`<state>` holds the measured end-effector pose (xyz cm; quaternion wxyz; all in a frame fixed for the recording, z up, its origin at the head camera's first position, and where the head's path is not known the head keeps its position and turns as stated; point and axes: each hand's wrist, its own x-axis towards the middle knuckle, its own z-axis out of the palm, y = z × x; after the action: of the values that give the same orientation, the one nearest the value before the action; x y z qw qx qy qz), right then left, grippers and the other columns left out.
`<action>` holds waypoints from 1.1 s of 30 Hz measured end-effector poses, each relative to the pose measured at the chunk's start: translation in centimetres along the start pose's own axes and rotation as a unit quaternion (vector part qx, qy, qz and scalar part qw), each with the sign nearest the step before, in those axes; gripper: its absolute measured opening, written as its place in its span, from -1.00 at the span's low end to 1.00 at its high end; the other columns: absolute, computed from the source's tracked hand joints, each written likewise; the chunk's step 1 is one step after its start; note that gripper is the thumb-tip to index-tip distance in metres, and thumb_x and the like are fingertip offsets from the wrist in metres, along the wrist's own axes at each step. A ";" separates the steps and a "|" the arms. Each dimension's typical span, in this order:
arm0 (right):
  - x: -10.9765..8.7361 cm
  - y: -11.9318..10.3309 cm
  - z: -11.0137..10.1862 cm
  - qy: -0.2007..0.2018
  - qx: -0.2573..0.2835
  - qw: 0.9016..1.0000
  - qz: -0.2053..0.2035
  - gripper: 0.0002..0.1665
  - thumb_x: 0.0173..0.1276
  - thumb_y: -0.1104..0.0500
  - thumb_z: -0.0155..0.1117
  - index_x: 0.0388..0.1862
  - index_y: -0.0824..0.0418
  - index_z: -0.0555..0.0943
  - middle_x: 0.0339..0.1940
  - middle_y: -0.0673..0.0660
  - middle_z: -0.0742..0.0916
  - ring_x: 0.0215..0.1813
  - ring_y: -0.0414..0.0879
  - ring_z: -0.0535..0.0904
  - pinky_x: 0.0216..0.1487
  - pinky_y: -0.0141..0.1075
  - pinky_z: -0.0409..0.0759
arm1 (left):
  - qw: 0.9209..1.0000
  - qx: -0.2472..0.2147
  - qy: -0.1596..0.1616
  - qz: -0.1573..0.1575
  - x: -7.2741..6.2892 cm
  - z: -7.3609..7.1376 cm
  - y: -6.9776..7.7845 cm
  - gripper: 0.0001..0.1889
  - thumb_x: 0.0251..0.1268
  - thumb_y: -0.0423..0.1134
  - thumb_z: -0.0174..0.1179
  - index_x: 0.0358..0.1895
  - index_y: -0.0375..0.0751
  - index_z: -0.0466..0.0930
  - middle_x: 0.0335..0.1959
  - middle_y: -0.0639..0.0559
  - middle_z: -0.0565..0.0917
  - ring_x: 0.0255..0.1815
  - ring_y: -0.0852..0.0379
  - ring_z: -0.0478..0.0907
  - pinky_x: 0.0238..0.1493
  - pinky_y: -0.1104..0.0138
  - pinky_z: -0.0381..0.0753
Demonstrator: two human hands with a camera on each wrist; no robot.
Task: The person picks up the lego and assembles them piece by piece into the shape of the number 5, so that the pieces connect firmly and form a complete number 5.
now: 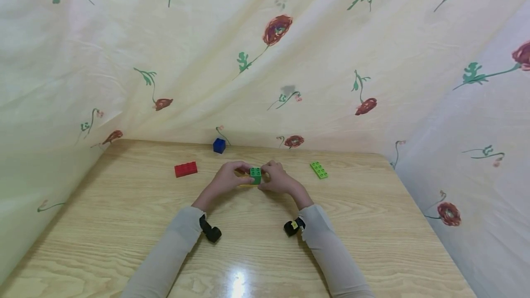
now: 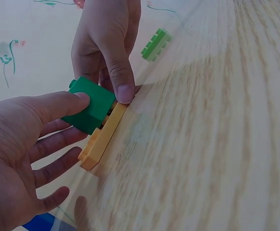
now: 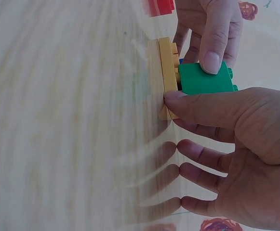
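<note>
Green block (image 2: 98, 109) sits over the yellow brick (image 2: 106, 136); I've got left hand (image 1: 225, 179) pinching green, right hand (image 1: 280, 180) gripping yellow's right end.

I see a green block (image 2: 99, 107), yellow brick (image 2: 104, 137), red brick (image 1: 186, 169), blue cube (image 1: 219, 146) and lime brick (image 1: 319, 170). My sleeves (image 1: 175, 243) are pale grey, my bench (image 1: 372, 224) tan wood-grain, the cloth (image 1: 198, 59) cream with red-and-green flowers (image 1: 278, 30).

You've room over the near tabletop (image 1: 256, 252). Left hand (image 1: 225, 180), right hand (image 1: 279, 180), green brick (image 1: 256, 179) block centre; red brick (image 1: 186, 169) left, lime brick (image 1: 319, 170) right, cloth (image 1: 198, 82) behind.
</note>
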<state>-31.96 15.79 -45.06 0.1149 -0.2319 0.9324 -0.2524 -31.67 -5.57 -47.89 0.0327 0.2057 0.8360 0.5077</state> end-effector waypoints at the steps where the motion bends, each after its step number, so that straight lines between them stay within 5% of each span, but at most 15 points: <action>1: 0.0 0.0 0.0 0.000 -0.001 1.000 0.000 -0.43 0.33 0.18 0.46 0.24 0.38 0.55 0.24 0.34 0.50 0.22 0.19 0.34 0.28 0.08 0.44 | 1.000 0.000 0.000 0.000 0.0 0.0 0.0 -0.68 0.23 -0.23 0.47 0.05 -0.14 0.73 -0.05 0.01 0.76 0.01 0.07 0.62 0.14 0.17 0.60; 33: 0.2 0.2 0.1 0.003 -0.004 1.000 0.002 -0.54 0.34 0.16 0.46 0.14 0.32 0.59 0.20 0.30 0.50 0.19 0.16 0.33 0.25 0.06 0.43 | 1.000 -0.007 -0.002 0.004 0.0 0.0 -0.4 -0.71 0.22 -0.22 0.47 0.00 -0.10 0.73 -0.03 0.03 0.76 0.02 0.05 0.61 0.16 0.10 0.60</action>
<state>-32.16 15.81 -45.32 0.1121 -0.2297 0.9342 -0.2490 -31.81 -5.73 -48.25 0.0332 0.2100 0.8317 0.5130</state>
